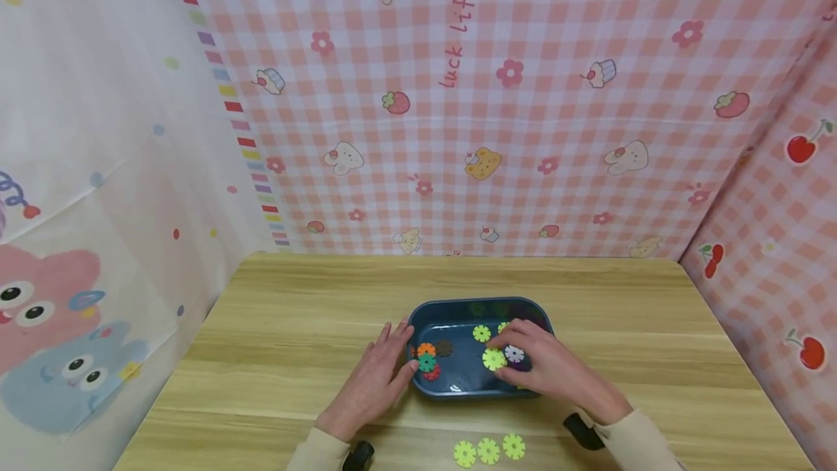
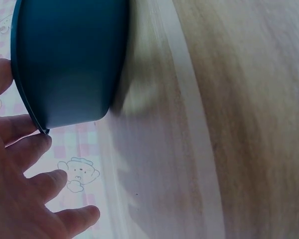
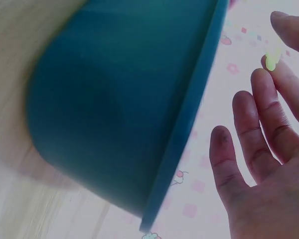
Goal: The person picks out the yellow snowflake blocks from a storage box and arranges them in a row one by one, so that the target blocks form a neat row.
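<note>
A dark blue oblong basin stands on the table with notched plastic building discs inside. My right hand is over its right part. Thumb and index finger pinch a yellow-green building disc; in the right wrist view a sliver of this disc shows at the index fingertip, the other fingers spread. My left hand rests at the basin's left end, its fairly straight fingers touching the rim. Below the right hand lie a white disc and a partly covered purple one.
Orange, green, red and brown discs lie at the basin's left end. Another yellow-green disc lies towards its back. Several yellow-green discs form a row on the wooden table in front. Patterned cloths surround the table.
</note>
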Available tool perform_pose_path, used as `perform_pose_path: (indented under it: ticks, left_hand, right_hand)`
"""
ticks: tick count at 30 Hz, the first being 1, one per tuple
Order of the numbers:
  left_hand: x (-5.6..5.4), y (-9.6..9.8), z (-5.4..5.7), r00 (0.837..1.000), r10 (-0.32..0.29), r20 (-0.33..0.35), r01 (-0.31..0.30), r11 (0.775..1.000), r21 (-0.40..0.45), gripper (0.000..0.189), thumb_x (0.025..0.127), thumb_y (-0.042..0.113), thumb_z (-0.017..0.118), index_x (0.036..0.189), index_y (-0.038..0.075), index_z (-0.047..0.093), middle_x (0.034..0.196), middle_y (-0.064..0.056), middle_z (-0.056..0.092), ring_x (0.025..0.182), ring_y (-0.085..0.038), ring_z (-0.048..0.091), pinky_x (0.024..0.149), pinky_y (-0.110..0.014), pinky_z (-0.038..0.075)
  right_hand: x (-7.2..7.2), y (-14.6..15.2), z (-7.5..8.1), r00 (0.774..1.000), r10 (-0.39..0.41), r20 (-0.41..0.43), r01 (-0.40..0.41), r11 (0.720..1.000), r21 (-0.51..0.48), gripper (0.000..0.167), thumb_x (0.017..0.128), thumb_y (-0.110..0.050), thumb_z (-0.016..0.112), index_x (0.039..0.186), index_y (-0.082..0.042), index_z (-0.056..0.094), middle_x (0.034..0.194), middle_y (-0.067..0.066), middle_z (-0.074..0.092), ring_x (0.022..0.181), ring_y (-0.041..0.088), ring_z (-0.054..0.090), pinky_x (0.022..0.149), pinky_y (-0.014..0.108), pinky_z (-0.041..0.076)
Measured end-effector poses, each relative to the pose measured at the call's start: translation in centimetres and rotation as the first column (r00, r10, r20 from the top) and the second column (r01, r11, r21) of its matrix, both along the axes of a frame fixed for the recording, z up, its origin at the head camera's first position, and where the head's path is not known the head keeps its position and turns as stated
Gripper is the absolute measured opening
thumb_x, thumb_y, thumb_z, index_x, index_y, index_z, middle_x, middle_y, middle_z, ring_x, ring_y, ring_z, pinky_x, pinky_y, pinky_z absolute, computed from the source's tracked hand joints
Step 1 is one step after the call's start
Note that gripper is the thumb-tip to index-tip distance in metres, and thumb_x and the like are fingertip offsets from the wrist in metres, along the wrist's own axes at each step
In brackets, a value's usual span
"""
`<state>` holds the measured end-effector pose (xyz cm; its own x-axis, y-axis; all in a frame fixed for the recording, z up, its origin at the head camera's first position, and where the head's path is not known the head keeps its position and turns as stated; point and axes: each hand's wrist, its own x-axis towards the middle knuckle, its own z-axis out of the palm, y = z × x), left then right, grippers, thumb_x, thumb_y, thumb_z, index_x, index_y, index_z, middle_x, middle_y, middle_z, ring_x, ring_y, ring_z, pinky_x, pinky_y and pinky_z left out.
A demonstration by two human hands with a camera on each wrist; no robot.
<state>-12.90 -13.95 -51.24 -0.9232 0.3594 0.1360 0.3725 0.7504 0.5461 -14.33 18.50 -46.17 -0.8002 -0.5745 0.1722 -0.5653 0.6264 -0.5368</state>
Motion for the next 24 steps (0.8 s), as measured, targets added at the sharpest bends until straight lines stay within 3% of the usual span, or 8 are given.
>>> perform_pose_path:
  ticks: [2, 7, 10, 15, 20, 24]
  left_hand:
    - [0.0, 0.0, 0.0, 1.0, -0.002, 0.004, 0.002, 1.0, -0.003, 0.057, 0.11, 0.036, 0.049, 0.159, 0.008, 0.041, 0.168, -0.01, 0.031, 0.155, -0.039, 0.023, 0.117, -0.068, 0.026]
    - [0.0, 0.0, 0.0, 1.0, 0.0, -0.01, 0.0, 1.0, -0.019, 0.059, 0.109, 0.039, 0.048, 0.159, 0.008, 0.042, 0.168, -0.012, 0.03, 0.155, -0.039, 0.023, 0.117, -0.068, 0.027]
    - [0.0, -0.1, 0.0, 1.0, -0.001, -0.021, 0.0, 1.0, -0.025, 0.059, 0.109, 0.039, 0.049, 0.158, 0.007, 0.042, 0.169, -0.011, 0.029, 0.155, -0.039, 0.023, 0.117, -0.068, 0.027]
    - [0.0, -0.1, 0.0, 0.999, -0.006, -0.034, 0.005, 0.999, -0.035, 0.058, 0.109, 0.038, 0.05, 0.157, 0.006, 0.043, 0.169, -0.008, 0.028, 0.155, -0.039, 0.023, 0.117, -0.068, 0.027]
    - [-0.1, 0.0, 0.1, 1.0, -0.008, -0.027, 0.007, 0.999, -0.032, 0.057, 0.109, 0.035, 0.051, 0.157, 0.006, 0.043, 0.169, -0.006, 0.029, 0.155, -0.039, 0.024, 0.116, -0.069, 0.027]
    - [-0.1, 0.0, 0.1, 1.0, -0.006, -0.016, 0.005, 0.999, -0.033, 0.056, 0.109, 0.033, 0.052, 0.158, 0.006, 0.043, 0.169, -0.006, 0.029, 0.155, -0.038, 0.024, 0.117, -0.069, 0.027]
  right_hand:
    - [0.2, 0.2, 0.1, 1.0, -0.002, -0.003, 0.002, 1.0, -0.003, 0.028, 0.092, -0.025, 0.081, 0.119, -0.023, 0.074, 0.114, -0.011, 0.062, 0.108, 0.017, 0.058, 0.093, 0.044, 0.055]
    - [0.7, 0.9, 0.1, 1.0, -0.004, -0.004, 0.004, 1.0, -0.016, 0.026, 0.093, -0.026, 0.08, 0.118, -0.022, 0.074, 0.12, -0.003, 0.066, 0.128, 0.038, 0.056, 0.1, 0.061, 0.05]
    - [1.1, 1.2, 0.1, 1.0, -0.014, -0.001, 0.014, 1.0, -0.026, 0.026, 0.093, -0.026, 0.08, 0.118, -0.022, 0.074, 0.123, 0.001, 0.066, 0.134, 0.044, 0.051, 0.101, 0.064, 0.048]
    - [1.6, 1.4, 0.2, 0.999, -0.041, -0.016, 0.041, 0.999, -0.026, 0.027, 0.091, -0.026, 0.081, 0.117, -0.021, 0.074, 0.125, 0.003, 0.065, 0.131, 0.038, 0.055, 0.101, 0.061, 0.05]
    - [2.0, 1.9, 0.0, 0.996, -0.042, -0.082, 0.04, 0.999, -0.032, 0.029, 0.089, -0.023, 0.083, 0.117, -0.022, 0.074, 0.119, -0.005, 0.064, 0.111, 0.022, 0.061, 0.093, 0.049, 0.056]
    - [2.3, 2.4, -0.2, 0.993, -0.037, -0.11, 0.032, 0.998, -0.051, 0.028, 0.088, -0.022, 0.084, 0.115, -0.022, 0.074, 0.113, -0.011, 0.062, 0.101, 0.016, 0.061, 0.087, 0.039, 0.057]
